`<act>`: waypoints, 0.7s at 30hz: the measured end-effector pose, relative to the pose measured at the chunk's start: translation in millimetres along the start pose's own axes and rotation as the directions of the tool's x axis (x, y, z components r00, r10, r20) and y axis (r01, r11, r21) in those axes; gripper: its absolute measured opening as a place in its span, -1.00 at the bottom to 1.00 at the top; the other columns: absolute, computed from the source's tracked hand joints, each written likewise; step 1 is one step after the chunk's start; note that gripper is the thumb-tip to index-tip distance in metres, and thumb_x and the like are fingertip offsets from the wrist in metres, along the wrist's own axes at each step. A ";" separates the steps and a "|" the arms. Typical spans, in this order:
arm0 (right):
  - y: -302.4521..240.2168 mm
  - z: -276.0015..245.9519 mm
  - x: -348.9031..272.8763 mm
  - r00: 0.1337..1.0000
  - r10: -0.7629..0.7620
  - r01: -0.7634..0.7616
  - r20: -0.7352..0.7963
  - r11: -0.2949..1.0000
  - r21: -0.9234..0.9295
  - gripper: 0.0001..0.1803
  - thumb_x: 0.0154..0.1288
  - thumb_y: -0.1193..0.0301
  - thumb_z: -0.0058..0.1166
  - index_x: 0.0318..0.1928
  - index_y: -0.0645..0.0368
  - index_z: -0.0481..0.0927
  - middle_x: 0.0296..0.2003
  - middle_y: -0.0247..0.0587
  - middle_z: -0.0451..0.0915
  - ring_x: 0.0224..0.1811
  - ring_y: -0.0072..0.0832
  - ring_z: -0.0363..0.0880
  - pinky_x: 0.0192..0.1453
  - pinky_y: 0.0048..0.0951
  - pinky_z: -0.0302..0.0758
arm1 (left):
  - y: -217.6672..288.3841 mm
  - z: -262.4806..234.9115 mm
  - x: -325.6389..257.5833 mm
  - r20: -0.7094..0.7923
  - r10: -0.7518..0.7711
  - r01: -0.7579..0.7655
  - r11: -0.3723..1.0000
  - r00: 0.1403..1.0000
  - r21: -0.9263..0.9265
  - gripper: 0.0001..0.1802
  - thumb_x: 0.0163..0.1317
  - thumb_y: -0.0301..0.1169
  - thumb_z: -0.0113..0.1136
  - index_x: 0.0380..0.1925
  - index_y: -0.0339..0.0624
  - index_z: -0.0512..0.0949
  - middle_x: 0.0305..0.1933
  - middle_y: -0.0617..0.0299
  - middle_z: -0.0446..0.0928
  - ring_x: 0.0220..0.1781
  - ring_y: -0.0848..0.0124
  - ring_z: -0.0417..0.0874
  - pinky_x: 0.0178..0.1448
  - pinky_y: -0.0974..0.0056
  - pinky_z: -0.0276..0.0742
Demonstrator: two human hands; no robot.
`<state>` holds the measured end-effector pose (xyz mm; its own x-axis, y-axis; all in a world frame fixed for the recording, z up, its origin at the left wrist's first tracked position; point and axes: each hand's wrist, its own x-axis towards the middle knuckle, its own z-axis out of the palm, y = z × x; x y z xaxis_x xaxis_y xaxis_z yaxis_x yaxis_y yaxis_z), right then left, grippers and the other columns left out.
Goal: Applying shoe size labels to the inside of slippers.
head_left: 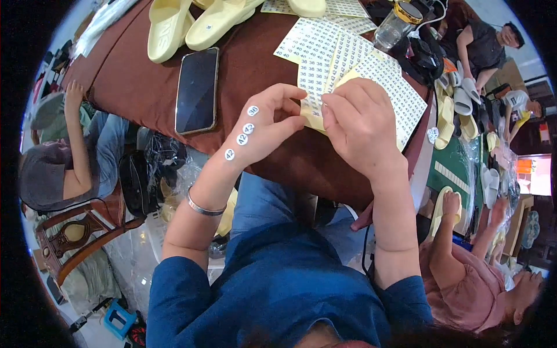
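Observation:
My left hand [267, 119] is at the left edge of a sticker sheet [314, 78], its thumb and index finger curved and apart. Several round white stickers [243, 139] with dark print run along its back down to the wrist. Over the sheet's right side, my right hand [361, 124] has thumb and forefinger pinched together. Whatever is between those fingertips is too small or hidden to make out. More printed sticker sheets [400, 98] fan out beneath and beyond my right hand on the brown-covered table [249, 64].
A dark-screened phone [197, 90] lies left of my hands. Pale yellow slippers [168, 29] sit at the far edge, and a lidded glass jar [394, 29] stands far right. On the right, a person in pink [464, 284] touches a yellow slipper. Someone sits at left near a wooden chair [81, 238].

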<state>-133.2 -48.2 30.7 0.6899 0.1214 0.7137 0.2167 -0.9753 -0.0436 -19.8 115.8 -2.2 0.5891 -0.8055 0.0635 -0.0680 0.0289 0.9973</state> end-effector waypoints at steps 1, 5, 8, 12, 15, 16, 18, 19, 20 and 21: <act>-0.3 -1.5 -0.1 1.000 0.002 -0.002 0.002 1.000 -0.002 -0.89 0.03 0.46 0.26 -0.38 0.13 0.62 -0.35 -0.28 0.54 -0.17 -0.26 0.54 -0.03 -0.23 0.50 | 1.1 -1.5 0.3 0.003 0.000 0.000 1.000 1.000 -0.002 -0.61 0.21 -0.67 0.24 0.06 -0.38 0.50 -0.19 0.16 0.62 -0.19 0.46 0.67 -0.04 0.37 0.62; -5.4 -7.1 -2.3 0.976 0.081 -0.090 0.203 0.995 0.033 -0.92 0.09 0.44 0.25 -0.42 0.14 0.61 -0.39 -0.25 0.54 -0.21 -0.26 0.55 -0.05 -0.22 0.50 | -0.8 -8.6 1.1 0.068 -0.131 0.140 0.978 0.989 -0.157 -0.57 0.24 -0.67 0.21 0.13 -0.33 0.45 -0.17 0.21 0.62 -0.18 0.49 0.67 -0.10 0.43 0.59; -6.5 -5.7 -6.0 0.948 0.099 -0.116 0.303 0.992 0.040 -0.90 0.11 0.42 0.25 -0.45 0.15 0.60 -0.41 -0.23 0.54 -0.22 -0.25 0.56 -0.05 -0.22 0.51 | -0.3 -8.0 2.2 0.100 -0.146 0.163 0.969 0.984 -0.185 -0.56 0.26 -0.64 0.20 0.15 -0.29 0.45 -0.15 0.24 0.62 -0.19 0.53 0.67 -0.13 0.46 0.56; -8.3 -5.9 -4.8 0.928 0.085 -0.114 0.363 0.992 0.058 -0.90 0.12 0.47 0.27 -0.39 0.20 0.61 -0.39 -0.17 0.57 -0.25 -0.21 0.57 -0.13 -0.23 0.53 | 2.3 -0.8 4.5 0.076 -0.149 0.158 0.980 0.986 -0.122 -0.56 0.26 -0.66 0.20 0.16 -0.30 0.45 -0.13 0.21 0.65 -0.17 0.56 0.66 -0.12 0.47 0.55; -9.8 -2.2 -6.4 0.926 0.087 -0.115 0.366 0.992 0.056 -0.87 0.14 0.40 0.26 -0.45 0.18 0.62 -0.41 -0.20 0.56 -0.22 -0.23 0.57 -0.06 -0.21 0.52 | -2.9 -0.7 5.0 0.092 -0.120 0.127 0.989 0.989 -0.081 -0.57 0.26 -0.68 0.21 0.15 -0.32 0.46 -0.13 0.18 0.66 -0.14 0.57 0.65 -0.11 0.46 0.55; -9.4 -3.7 -5.9 0.926 0.086 -0.113 0.367 0.992 0.054 -0.87 0.14 0.40 0.26 -0.45 0.18 0.62 -0.41 -0.20 0.56 -0.22 -0.23 0.57 -0.06 -0.21 0.52 | -3.5 1.3 6.2 0.092 -0.117 0.125 0.989 0.989 -0.082 -0.57 0.26 -0.68 0.21 0.15 -0.32 0.46 -0.13 0.18 0.66 -0.14 0.57 0.65 -0.11 0.46 0.55; -8.8 -7.0 -4.6 0.919 0.101 -0.131 0.381 0.990 0.053 -0.88 0.16 0.41 0.25 -0.44 0.18 0.63 -0.42 -0.19 0.56 -0.22 -0.23 0.58 -0.07 -0.21 0.53 | -3.6 4.8 7.6 0.079 -0.075 0.081 0.993 0.994 -0.080 -0.58 0.26 -0.69 0.21 0.13 -0.33 0.46 -0.14 0.17 0.67 -0.14 0.58 0.65 -0.10 0.46 0.55; -9.0 -7.3 -4.9 0.919 0.101 -0.131 0.381 0.990 0.053 -0.88 0.16 0.41 0.25 -0.44 0.18 0.63 -0.42 -0.19 0.56 -0.22 -0.23 0.58 -0.07 -0.21 0.53 | -3.1 5.3 7.6 0.079 -0.074 0.081 0.993 0.994 -0.081 -0.58 0.26 -0.69 0.21 0.13 -0.33 0.46 -0.14 0.17 0.67 -0.14 0.58 0.65 -0.10 0.46 0.55; -9.3 -7.2 -5.2 0.919 0.103 -0.131 0.382 0.990 0.049 -0.89 0.15 0.43 0.24 -0.44 0.19 0.63 -0.42 -0.18 0.56 -0.22 -0.23 0.58 -0.07 -0.22 0.53 | -2.4 5.8 7.6 0.073 -0.078 0.083 0.994 0.994 -0.069 -0.59 0.26 -0.69 0.21 0.13 -0.33 0.47 -0.14 0.17 0.67 -0.14 0.57 0.65 -0.10 0.46 0.55; -9.4 -7.3 -5.4 0.918 0.105 -0.132 0.382 0.990 0.045 -0.90 0.15 0.44 0.23 -0.44 0.19 0.63 -0.42 -0.18 0.57 -0.22 -0.23 0.58 -0.07 -0.22 0.54 | -1.6 6.2 8.0 0.068 -0.082 0.086 0.995 0.994 -0.058 -0.59 0.26 -0.69 0.22 0.12 -0.33 0.47 -0.14 0.17 0.67 -0.15 0.57 0.65 -0.10 0.45 0.56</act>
<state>-144.0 -41.0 32.3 0.9203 0.0794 0.3832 0.1542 -0.9735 -0.1686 -19.9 105.6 -3.5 0.5367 -0.8435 -0.0210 0.0296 -0.0061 0.9995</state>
